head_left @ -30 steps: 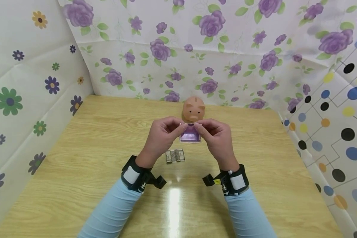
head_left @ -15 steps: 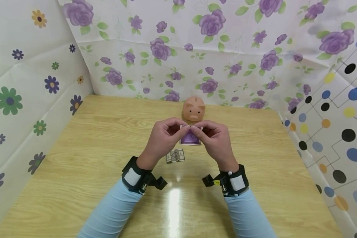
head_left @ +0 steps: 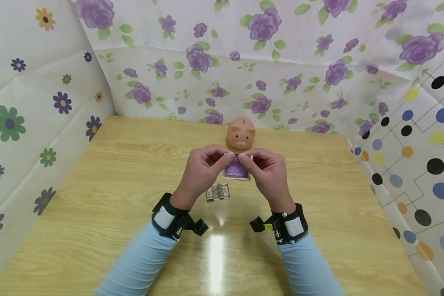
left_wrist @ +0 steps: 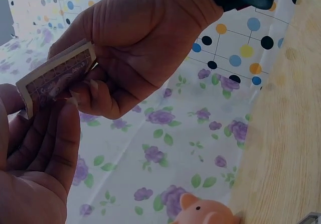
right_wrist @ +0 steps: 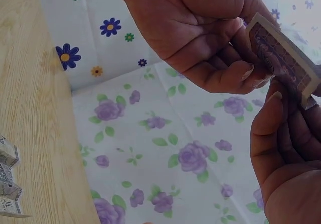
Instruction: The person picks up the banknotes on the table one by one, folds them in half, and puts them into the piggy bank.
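Both hands pinch a small purple banknote (head_left: 237, 170) by its far edge, just in front of the piggy bank (head_left: 241, 133). My left hand (head_left: 201, 172) grips its left corner between thumb and fingers, and my right hand (head_left: 271, 172) grips the right corner. In the left wrist view, the banknote (left_wrist: 60, 76) has a fold, with a pale border along its bent edge. The right wrist view gives its patterned face (right_wrist: 281, 58) between the fingertips of the two hands. A second, grey creased banknote (head_left: 218, 192) lies on the table, nearer the body and a little left.
The wooden table (head_left: 140, 164) bears the orange piggy bank near its back edge. A purple-rose cloth (head_left: 192, 82) hangs behind it; printed cloths also stand at both sides. Each wrist wears a black strap with a camera arm (head_left: 197, 227).
The purple banknote's near flap now shows a darker purple printed face. Fingertips came together along its far edge, then spread apart slightly. The grey banknote stays in place.
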